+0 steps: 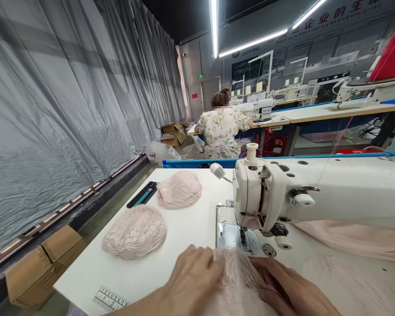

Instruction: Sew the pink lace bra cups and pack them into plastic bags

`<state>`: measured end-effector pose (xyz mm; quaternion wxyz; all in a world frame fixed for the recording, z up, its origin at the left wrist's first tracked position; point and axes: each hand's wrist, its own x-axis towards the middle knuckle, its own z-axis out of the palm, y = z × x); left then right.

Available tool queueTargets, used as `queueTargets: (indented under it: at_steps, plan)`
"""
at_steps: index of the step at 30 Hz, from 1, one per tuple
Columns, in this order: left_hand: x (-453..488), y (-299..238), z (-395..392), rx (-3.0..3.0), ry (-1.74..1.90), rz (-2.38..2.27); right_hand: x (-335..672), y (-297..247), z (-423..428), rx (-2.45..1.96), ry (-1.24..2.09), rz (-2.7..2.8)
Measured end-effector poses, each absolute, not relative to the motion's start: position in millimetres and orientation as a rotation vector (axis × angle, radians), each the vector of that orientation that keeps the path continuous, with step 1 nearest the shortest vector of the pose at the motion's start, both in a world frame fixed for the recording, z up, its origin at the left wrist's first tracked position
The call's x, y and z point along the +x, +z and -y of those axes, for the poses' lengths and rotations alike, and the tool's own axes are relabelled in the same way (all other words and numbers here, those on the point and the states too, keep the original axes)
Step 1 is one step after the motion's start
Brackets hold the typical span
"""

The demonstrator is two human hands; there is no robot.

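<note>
Pale pink lace fabric (235,281) is bunched between my two hands, just in front of the sewing machine (250,193). My left hand (197,267) is closed on its left side, fingers curled and slightly blurred. On the right side my right hand (283,281) grips the same lace, its thumb and fingers pressed together. The presser foot (244,239) sits above the metal needle plate, a little beyond the lace's far edge. Two lace cups, one nearer (134,232) and one farther (180,189), lie on the table to the left.
A black and green strip (143,194) lies by the cups on the white table (184,228). More pink fabric (358,239) rests under the machine arm. A cardboard box (42,267) stands left on the floor. Ahead, a person (221,127) sits at another machine.
</note>
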<state>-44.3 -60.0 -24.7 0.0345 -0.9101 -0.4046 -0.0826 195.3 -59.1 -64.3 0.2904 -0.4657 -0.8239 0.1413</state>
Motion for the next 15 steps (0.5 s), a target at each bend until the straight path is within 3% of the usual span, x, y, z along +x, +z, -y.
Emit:
queueTargets:
  at_steps: [4,8,15]
  plan:
    - [-57.1,-7.6,57.1,-2.543,-0.125,1.451,196.1,-63.0,58.9,-1.280,0.446,2.195]
    - [-36.6,2.6,46.8,-2.682,-0.314,1.481,195.8,-62.6,58.2,-1.317,0.362,2.213]
    - [7.1,-13.3,0.3,-2.926,-0.379,1.709,195.4,-51.2,60.5,-1.186,-0.310,2.165]
